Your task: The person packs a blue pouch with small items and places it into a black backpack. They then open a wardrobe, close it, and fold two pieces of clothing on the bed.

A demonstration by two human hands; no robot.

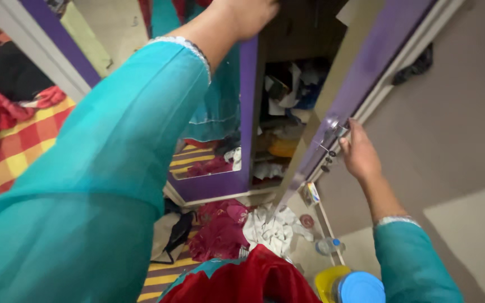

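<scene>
Teal sleeve (102, 168) of the left arm fills the near view; left hand (248, 14) reaches up into the wardrobe top, cut off by the frame, grip can't tell. Right hand (359, 154) grips the latch on the purple wardrobe door (360, 67), fingers closed round it. Door stands open; shelves (284, 112) inside messy. Clothes (223, 230) lie on the floor below, unsorted.
</scene>
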